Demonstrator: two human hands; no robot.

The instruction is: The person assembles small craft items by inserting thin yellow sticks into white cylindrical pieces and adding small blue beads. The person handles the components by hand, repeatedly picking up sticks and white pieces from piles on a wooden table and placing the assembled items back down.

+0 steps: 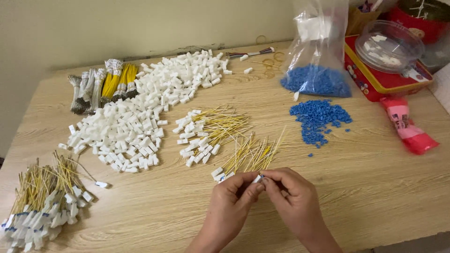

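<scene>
Both hands together at near table (375, 197) edge: left hand (229, 201) and right hand (293, 197) pinching one small white connector (257, 178) between fingertips. Yellow wires (248, 154) just beyond; blue pieces (318, 119) further right.

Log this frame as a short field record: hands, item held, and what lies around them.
left hand: pinching a small white connector
right hand: fingers on the same connector
white connector pile: far left
wired connectors: middle
blue pieces: loose, right
plastic bag: behind them
finished bundles: left edge
</scene>
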